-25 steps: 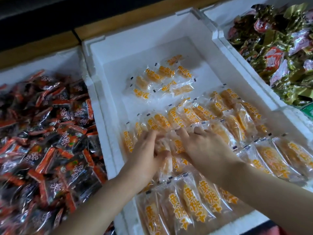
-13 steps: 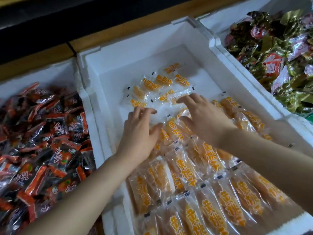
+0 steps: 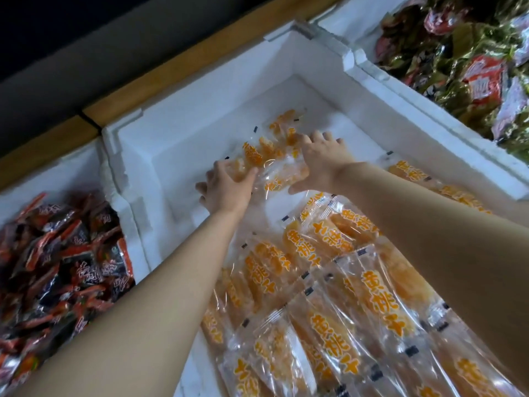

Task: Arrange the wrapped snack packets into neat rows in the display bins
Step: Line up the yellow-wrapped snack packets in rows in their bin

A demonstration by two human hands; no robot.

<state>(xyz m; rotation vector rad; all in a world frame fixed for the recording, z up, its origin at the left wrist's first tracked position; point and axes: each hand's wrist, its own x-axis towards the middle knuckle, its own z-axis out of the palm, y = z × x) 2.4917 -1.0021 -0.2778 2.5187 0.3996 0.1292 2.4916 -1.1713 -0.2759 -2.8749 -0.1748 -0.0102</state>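
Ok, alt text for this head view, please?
A person's left hand and right hand rest on a loose cluster of orange snack packets at the far end of a white foam bin, with rows of the same packets nearer. Neighbouring bins hold red-black packets and green-gold packets.

In the middle bin (image 3: 200, 90), packets (image 3: 343, 282) lie nearest (a seemingly loose cluster (image 3: 272, 147) behind); heaped bins (image 3: 77, 164) flank it.

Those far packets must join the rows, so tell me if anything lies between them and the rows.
Nothing visible does. The left hand and right hand both touch the loose far packets, and only a strip of bare white bin floor separates them from the nearer rows.
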